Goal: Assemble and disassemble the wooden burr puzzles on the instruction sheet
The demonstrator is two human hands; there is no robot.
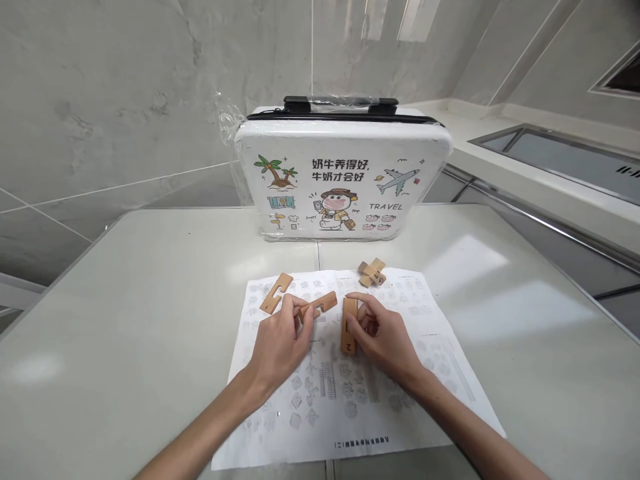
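My left hand [283,340] pinches one end of a notched wooden puzzle bar [320,304] that lies on a printed instruction sheet [350,393]. My right hand [383,337] grips another wooden bar [349,327], which is marked with a "2" and points toward me. A third notched bar [276,293] lies loose to the left of my left hand. Beyond my right hand sits a small cross of joined wooden pieces [373,273].
A white case [343,177] with cartoon travel prints and a black handle stands upright at the far side of the pale table [125,320]. Tiled walls rise behind it. A counter with a metal-framed recess [565,157] runs along the right.
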